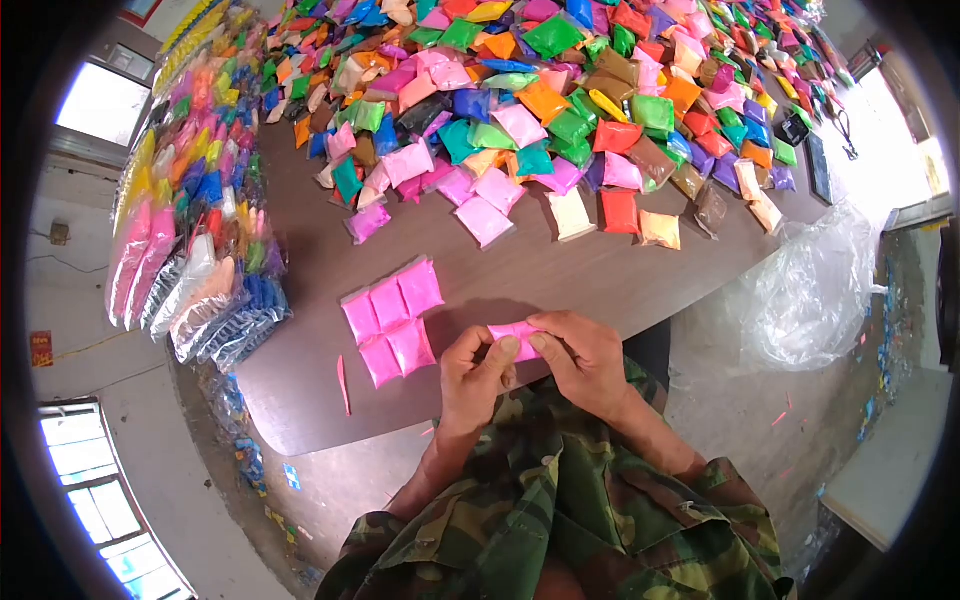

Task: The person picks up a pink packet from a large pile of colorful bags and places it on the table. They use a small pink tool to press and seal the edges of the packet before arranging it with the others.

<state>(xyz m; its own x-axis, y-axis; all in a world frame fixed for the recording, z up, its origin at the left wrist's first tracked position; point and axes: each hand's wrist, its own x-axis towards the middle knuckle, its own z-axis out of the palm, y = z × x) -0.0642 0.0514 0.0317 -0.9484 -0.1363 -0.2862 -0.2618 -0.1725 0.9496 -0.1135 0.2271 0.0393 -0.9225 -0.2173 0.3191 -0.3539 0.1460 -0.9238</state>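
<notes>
Between my two hands, close to the table's near edge, is a small pink packet (514, 331) in clear film. My left hand (474, 378) pinches its left end with thumb and fingers. On the other end, my right hand (581, 362) has its thumb and forefinger closed. Left of the hands lies a block of several bright pink packets (392, 318) set in two rows, side by side. A thin pink strip (344, 385) rests on the table left of that block.
A large heap of coloured packets (560, 110) covers the far side of the table (330, 240). Bundled packets in clear bags (200, 200) line the left edge. At the right stands a crumpled clear plastic bag (810, 295). A dark flat device (819, 170) lies at the right edge.
</notes>
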